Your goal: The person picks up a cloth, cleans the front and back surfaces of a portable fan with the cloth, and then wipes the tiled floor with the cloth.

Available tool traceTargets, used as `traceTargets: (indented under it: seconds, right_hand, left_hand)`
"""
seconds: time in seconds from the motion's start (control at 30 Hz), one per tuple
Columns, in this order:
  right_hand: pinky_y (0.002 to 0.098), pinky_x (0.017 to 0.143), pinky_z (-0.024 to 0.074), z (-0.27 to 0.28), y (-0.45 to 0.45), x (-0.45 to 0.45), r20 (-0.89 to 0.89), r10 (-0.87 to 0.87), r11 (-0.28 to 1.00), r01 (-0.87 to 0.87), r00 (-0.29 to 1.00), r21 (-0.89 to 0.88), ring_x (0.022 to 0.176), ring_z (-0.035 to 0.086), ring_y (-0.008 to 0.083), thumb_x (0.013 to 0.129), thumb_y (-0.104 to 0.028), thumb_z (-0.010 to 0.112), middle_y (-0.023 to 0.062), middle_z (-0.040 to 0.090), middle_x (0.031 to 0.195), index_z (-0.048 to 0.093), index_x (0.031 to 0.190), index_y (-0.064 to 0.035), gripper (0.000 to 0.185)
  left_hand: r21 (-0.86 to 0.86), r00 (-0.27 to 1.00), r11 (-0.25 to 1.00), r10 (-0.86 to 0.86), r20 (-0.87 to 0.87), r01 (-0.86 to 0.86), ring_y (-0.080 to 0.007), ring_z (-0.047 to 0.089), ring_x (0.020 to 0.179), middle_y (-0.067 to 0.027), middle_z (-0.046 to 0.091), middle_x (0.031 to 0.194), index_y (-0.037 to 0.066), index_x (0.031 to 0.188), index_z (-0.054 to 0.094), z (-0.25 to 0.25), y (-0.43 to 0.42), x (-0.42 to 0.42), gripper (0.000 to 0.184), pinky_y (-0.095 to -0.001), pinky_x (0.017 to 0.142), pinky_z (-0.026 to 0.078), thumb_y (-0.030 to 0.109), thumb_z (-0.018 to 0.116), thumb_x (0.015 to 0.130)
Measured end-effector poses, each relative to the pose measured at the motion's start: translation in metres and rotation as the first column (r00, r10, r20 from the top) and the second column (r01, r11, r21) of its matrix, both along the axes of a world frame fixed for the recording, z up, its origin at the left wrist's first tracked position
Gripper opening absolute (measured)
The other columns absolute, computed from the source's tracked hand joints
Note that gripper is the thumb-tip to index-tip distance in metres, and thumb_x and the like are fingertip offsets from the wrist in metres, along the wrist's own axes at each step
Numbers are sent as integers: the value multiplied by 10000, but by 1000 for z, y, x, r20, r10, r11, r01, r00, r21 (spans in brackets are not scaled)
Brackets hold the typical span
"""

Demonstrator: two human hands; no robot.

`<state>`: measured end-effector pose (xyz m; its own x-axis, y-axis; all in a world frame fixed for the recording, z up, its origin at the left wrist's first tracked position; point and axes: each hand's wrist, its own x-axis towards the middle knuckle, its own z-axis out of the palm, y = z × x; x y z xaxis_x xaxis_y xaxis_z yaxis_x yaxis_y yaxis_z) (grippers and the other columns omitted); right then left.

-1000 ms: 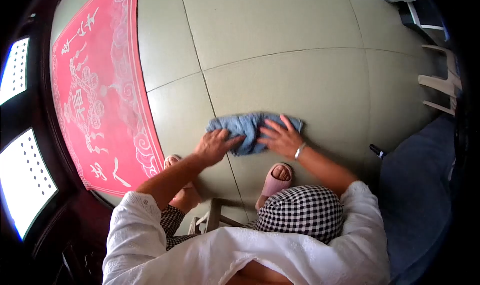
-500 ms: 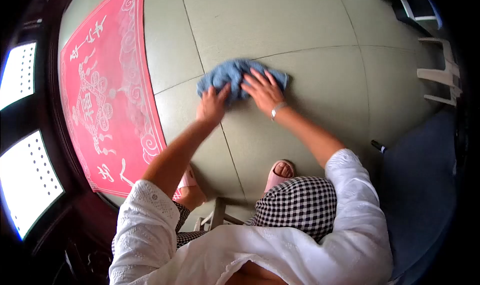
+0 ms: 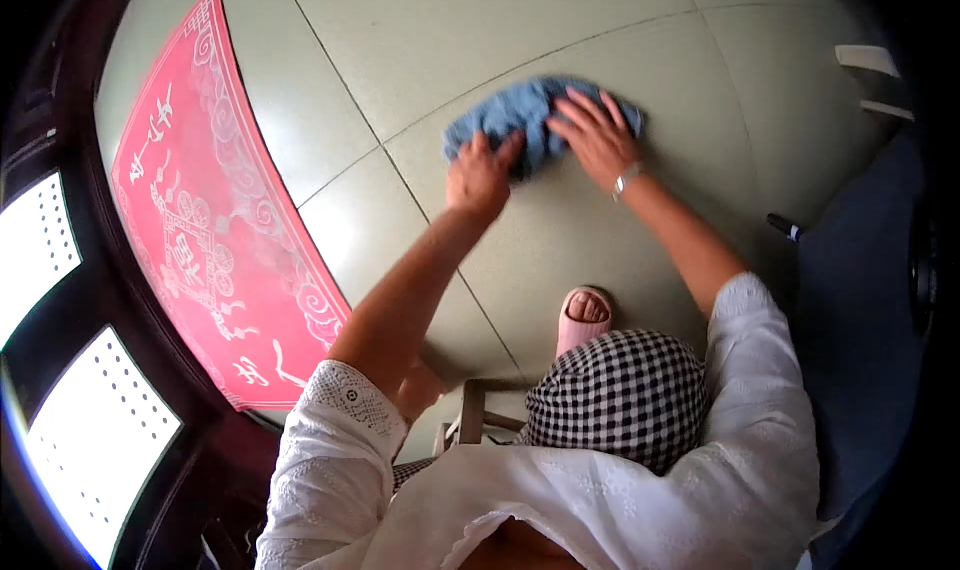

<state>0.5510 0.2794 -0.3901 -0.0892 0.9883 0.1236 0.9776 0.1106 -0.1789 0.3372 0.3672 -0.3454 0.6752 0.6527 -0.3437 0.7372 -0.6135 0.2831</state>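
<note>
A bunched blue cloth (image 3: 530, 113) lies on the greenish tiled floor (image 3: 560, 230), out in front of my feet. My left hand (image 3: 479, 175) presses on the cloth's left part, its fingers bent into the fabric with the thumb toward the middle. On the right part of the cloth my right hand (image 3: 597, 142) rests flat with its fingers spread; a silver band (image 3: 627, 179) circles that wrist. What lies under the cloth is hidden.
A pink mat (image 3: 230, 240) with white patterns lies at the left. Below are a pink slipper (image 3: 584, 315) and a small stool (image 3: 472, 410). A dark marker-like object (image 3: 783, 226) lies beside dark blue fabric (image 3: 860, 320) at the right. Pale chair parts (image 3: 868, 59) show upper right.
Both hands and the cloth have moved forward across the floor from near the feet, then to the right. The view has turned, shifting the mat and chair parts.
</note>
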Motion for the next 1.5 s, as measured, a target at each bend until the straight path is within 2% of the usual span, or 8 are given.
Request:
traceTargets:
  seconds: [0.13,0.4,0.57,0.77,0.97,1.13,1.23,1.5]
  right_hand:
    - [490,1123,236,1,55,-35,-26,-54,998,54,998,-15,1370,355,208,913,-165,487,9,488,1400,602,1239,-241,354]
    - [531,1162,185,-7,-42,-138,-244,465,872,-488,851,-41,1434,264,200,919,-221,462,-49,385,1497,550,1289,-278,384]
    - [531,1180,155,5,-32,-103,-47,555,818,-555,831,-152,1455,208,150,888,-157,522,-104,258,1563,445,1376,-388,545]
    - [404,1034,426,75,6,-75,-275,194,917,-273,942,-291,1292,452,219,833,-4,530,-15,463,1425,618,1206,-254,458]
    - [417,1016,430,128,-78,-73,-3,139,974,-137,990,-179,1280,456,259,857,-97,569,30,470,1418,601,1237,-237,406]
    - [394,977,458,197,-120,-80,-424,15,801,-265,906,-537,1160,561,284,919,-176,558,96,579,1287,599,1250,-166,333]
    - [372,922,486,252,-143,-93,-454,-47,864,-192,890,-466,1049,617,266,941,-195,545,117,640,1169,623,1204,-119,284]
    - [324,857,502,304,-260,-95,-657,-377,924,315,653,-218,943,652,205,964,-271,516,102,690,1055,645,1144,-89,287]
  left_hand:
    - [64,999,998,23,-25,-21,-363,568,1030,-190,524,1119,269,1376,502,19,45,-23,593,-446,862,499,-12,472,855]
    - [-171,920,961,-259,-295,215,-360,567,1048,-200,513,1131,322,1459,378,26,-41,-199,676,-440,872,513,36,531,866]
    - [-182,880,933,-356,-316,312,-297,572,1074,-139,522,1163,415,1437,375,18,-33,-202,616,-413,898,482,119,484,908]
    - [-89,955,969,-243,-173,230,-321,599,1034,-147,542,1123,362,1370,484,47,18,-126,597,-415,868,519,23,443,881]
    - [-25,915,920,-393,-94,392,-387,586,1049,-168,471,1280,356,1455,341,119,-2,-133,669,-460,827,551,145,595,873]
    - [-52,839,848,-530,-126,528,-356,579,1107,-180,465,1338,214,1431,389,210,-36,-173,563,-453,962,487,269,601,912]
    - [-207,791,801,-594,-147,562,-344,605,1044,-168,589,1161,147,1345,492,266,-64,-192,444,-465,900,501,313,565,940]
    - [-307,749,696,-654,102,649,-349,567,1077,-189,573,1206,126,1376,476,327,-112,-195,445,-427,948,455,242,552,953]
